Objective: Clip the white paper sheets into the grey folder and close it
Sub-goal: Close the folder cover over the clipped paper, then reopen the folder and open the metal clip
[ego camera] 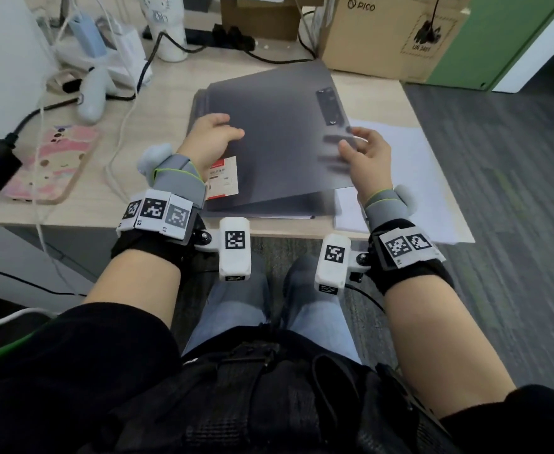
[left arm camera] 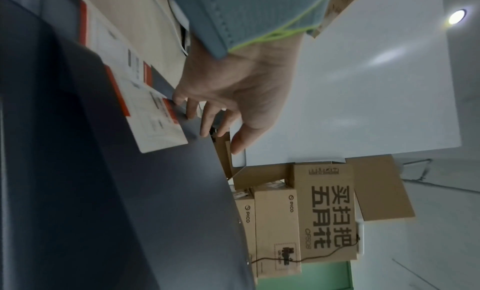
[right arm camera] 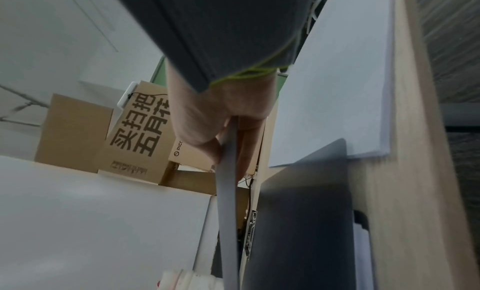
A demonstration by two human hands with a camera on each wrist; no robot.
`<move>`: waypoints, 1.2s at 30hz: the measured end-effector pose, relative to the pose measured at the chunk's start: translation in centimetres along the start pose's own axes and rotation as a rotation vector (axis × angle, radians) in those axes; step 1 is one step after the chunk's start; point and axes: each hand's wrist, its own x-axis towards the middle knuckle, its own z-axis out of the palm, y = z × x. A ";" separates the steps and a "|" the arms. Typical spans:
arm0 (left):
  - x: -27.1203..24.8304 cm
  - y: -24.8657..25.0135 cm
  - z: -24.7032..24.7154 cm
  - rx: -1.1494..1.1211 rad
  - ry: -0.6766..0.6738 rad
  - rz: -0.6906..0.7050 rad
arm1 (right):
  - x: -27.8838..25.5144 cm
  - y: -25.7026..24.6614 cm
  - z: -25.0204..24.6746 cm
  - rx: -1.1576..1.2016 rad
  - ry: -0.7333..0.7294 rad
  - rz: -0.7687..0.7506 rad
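The grey folder (ego camera: pixel 269 132) lies on the light wooden desk (ego camera: pixel 157 103), its long axis running from the near desk edge away toward the cardboard box (ego camera: pixel 387 34) at the back, skewed a little to the right. Its translucent front cover is lifted off the rest of the folder along the right side, hinged on the left, so the opening faces right. A dark metal clip (ego camera: pixel 329 106) shows through the cover near the folder's far right corner, lying along that same long axis.

The right hand (ego camera: pixel 367 155) grips the cover's free right edge, thumb on top and fingers beneath; the right wrist view shows the thin grey sheet pinched edge-on between thumb and fingers (right arm camera: pixel 244 150). The left hand (ego camera: pixel 213 136) rests on the left part of the folder with fingers loosely extended over the cover, holding nothing; in the left wrist view its fingertips (left arm camera: pixel 207 121) sit at the folder's edge. A red and white label (ego camera: pixel 223 181) sits on the folder's near left corner, just beside the left wrist.

The white paper sheets (ego camera: pixel 410 178) lie flat on the desk to the right of the folder, partly under its right edge, outside it. A pink phone (ego camera: pixel 49 165) lies well to the left of the folder.
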 end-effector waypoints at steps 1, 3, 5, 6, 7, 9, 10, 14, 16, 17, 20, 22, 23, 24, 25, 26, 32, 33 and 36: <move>0.1 0.1 0.7 0.024 -0.013 0.003 | 0.1 -0.1 -0.4 0.021 -0.005 -0.001; 0.2 -0.1 1.5 0.062 -0.026 0.006 | -0.1 -0.5 -0.9 0.099 -0.026 0.011; 0.2 -0.3 2.8 0.097 -0.043 0.002 | 0.2 -0.9 -2.1 0.216 -0.052 0.024; 0.2 -0.4 3.0 0.110 -0.050 0.004 | 0.2 -1.0 -2.4 0.272 -0.062 0.030; 0.3 -0.4 3.4 0.123 -0.055 0.008 | 0.4 -1.1 -2.7 0.331 -0.063 0.038; 0.2 -0.3 4.2 0.151 -0.069 0.022 | 0.6 -1.4 -3.1 0.466 -0.059 0.076; 0.1 -0.2 4.5 0.158 -0.078 0.029 | 0.6 -1.6 -3.1 0.527 -0.054 0.095; -0.5 0.1 6.3 0.103 -0.141 0.037 | 0.8 -2.0 -3.3 0.660 -0.017 0.157; -0.8 0.4 7.1 0.087 -0.171 0.050 | 0.5 -3.1 -2.8 0.634 -0.032 0.131; -1.0 0.6 7.5 0.078 -0.188 0.060 | 0.4 -3.4 -2.5 0.619 -0.061 0.103; -1.7 1.8 7.9 0.061 -0.252 0.083 | 0.2 -4.7 -1.4 0.622 -0.191 0.053; -2.0 2.9 7.0 0.022 -0.300 0.072 | 0.7 -5.9 0.2 0.604 -0.266 0.018; -2.1 3.5 6.7 -0.001 -0.332 0.066 | 0.9 -6.5 0.9 0.552 -0.282 -0.009; -2.2 4.0 6.1 -0.023 -0.354 0.060 | 0.6 -7.4 2.0 0.460 -0.318 -0.030; -2.3 4.5 5.5 -0.048 -0.370 0.051 | 0.7 -8.0 3.0 0.351 -0.344 -0.027; -2.5 4.9 4.7 -0.075 -0.379 0.047 | 0.6 -8.4 4.0 0.290 -0.380 -0.036; -3.2 5.3 -2.0 -0.203 -0.308 0.084 | -0.2 -9.1 11.4 0.140 -0.528 -0.118; -3.1 5.1 -2.9 -0.254 -0.317 0.079 | -0.3 -8.8 12.2 0.105 -0.541 -0.115; -2.7 3.7 -6.5 -0.297 -0.340 0.081 | -0.4 -7.7 14.8 0.049 -0.585 -0.075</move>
